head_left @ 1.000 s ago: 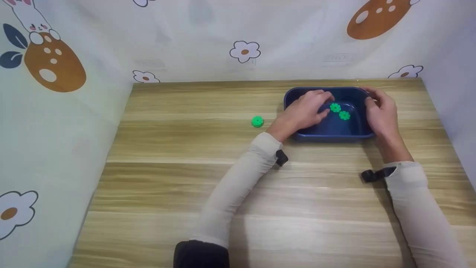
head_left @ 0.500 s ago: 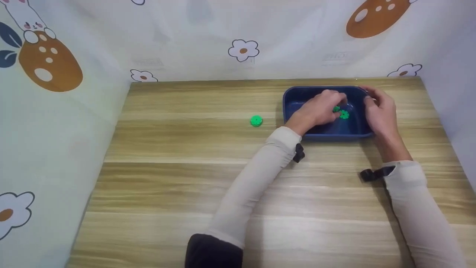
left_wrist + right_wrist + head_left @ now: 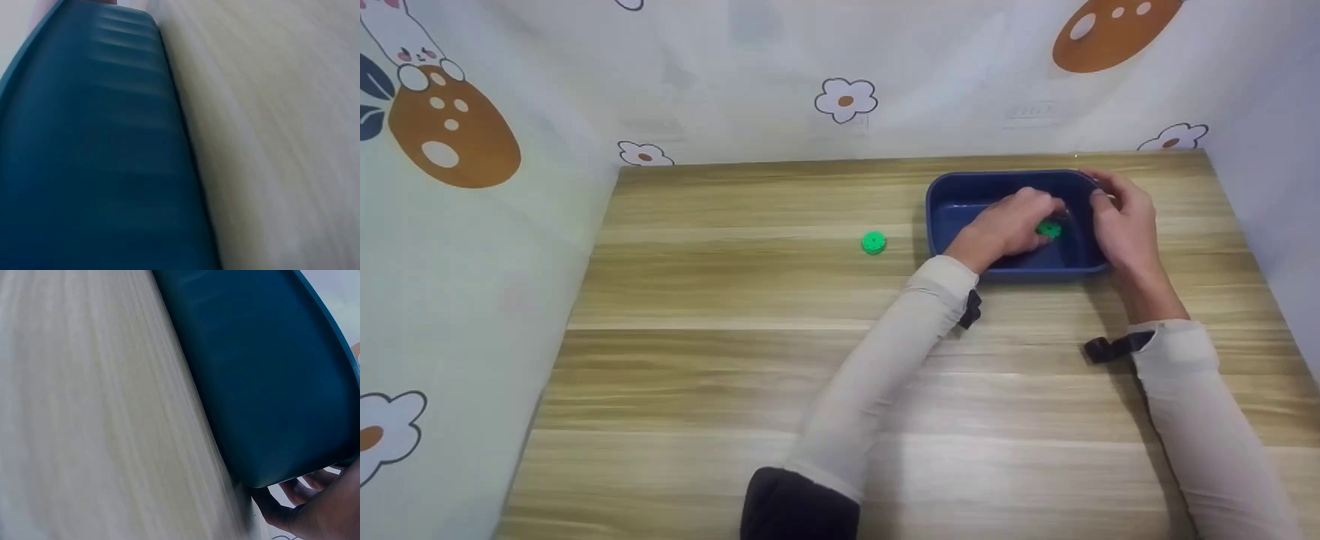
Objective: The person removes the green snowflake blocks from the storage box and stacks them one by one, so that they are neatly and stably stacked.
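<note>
A dark blue plastic box [image 3: 1020,276] with rounded corners stands at the back right of the table. Over its far right rim my right hand [image 3: 1129,221] grips the end wall, thumb on the inner side and fingers outside. My left hand [image 3: 1012,221] reaches down into the box, its curled fingers and thumb closing round a small green notched disc [image 3: 1049,229], which they partly cover. A second disc seen there earlier is hidden by this hand. In the right wrist view, fingers [image 3: 320,495] touch the box's end wall; the left wrist view shows mostly the box's outer side [image 3: 112,140].
Left of the box, a short stack of green discs [image 3: 873,242] lies on the wood-grain table [image 3: 697,360]. Behind the table hangs a pale patterned cloth [image 3: 750,90]; walls also stand at the left and right sides.
My left hand has moved right inside the box, its fingers coming down over the green discs, so that only one still shows. The right hand keeps its grip on the box.
</note>
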